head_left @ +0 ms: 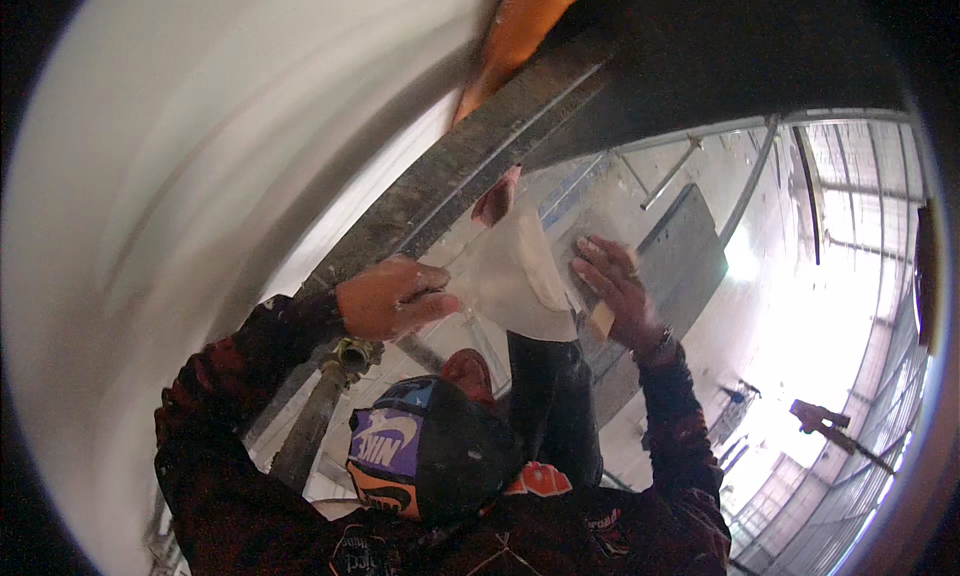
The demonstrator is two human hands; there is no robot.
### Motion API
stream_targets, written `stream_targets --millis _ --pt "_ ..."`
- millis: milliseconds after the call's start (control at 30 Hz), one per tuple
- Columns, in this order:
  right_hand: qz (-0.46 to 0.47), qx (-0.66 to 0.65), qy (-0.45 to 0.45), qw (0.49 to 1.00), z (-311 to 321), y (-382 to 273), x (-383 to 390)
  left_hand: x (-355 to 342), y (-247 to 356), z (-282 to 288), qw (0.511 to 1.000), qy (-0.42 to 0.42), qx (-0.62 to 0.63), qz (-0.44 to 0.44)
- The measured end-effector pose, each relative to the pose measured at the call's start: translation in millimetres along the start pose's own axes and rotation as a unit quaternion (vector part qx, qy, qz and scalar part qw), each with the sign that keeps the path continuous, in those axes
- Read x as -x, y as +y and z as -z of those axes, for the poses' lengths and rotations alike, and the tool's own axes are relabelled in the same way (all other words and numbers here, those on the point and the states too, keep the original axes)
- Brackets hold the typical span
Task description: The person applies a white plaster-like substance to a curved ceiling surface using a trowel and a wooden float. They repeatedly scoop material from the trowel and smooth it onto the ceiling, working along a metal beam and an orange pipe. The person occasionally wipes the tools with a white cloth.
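Nearest: a plain dark sleeve rises from below. It seems to be the person's own arm, but I cannot tell which arm it is. Beside it is a co-worker's dark cap with purple and orange patches, and that co-worker's patterned sleeves go up on both sides.

Own hand: only pinkish fingers show, above the top edge of a pale sheet. The sheet is thin and half see-through. The fingers lie against its upper corner and against the dark beam. The rest of the hand is behind the sheet, so I cannot tell whether the grip is wide, narrow or pinched.

Below and left of the fingers, the co-worker's near hand pinches the sheet's left edge, fingers closed on it. Below and right of the fingers, the co-worker's other hand lies flat with its fingers spread on the sheet's right edge. A small tan piece sits at its palm; its kind is unclear.

A brass pipe fitting sits under the pinching hand.

Behind the fingers, a dark beam runs diagonally up to the right, and an orange piece sits above it. Left of the fingers is a blurred white curved surface.

Farther right of the fingers are a grey panel and thin metal rods, with bright glare beyond them.
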State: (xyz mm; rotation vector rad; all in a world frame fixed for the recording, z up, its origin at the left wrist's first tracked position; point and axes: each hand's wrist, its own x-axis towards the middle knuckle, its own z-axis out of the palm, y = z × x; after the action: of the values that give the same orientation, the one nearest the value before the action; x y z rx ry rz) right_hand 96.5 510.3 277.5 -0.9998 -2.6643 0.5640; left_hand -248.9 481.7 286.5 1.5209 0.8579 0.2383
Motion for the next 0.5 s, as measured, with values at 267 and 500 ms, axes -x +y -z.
stream_targets --millis 267,500 --pt "-0.387 -0.608 0.367 0.588 -40.0 -0.3 66.8 -20.4 17.6 12.8 0.937 0.27 -0.181 -0.13" --pt "-0.457 -0.771 0.266 0.355 -38.2 -68.7 -1.3 -47.0 6.3 12.0 0.822 0.374 -0.349 -0.253"
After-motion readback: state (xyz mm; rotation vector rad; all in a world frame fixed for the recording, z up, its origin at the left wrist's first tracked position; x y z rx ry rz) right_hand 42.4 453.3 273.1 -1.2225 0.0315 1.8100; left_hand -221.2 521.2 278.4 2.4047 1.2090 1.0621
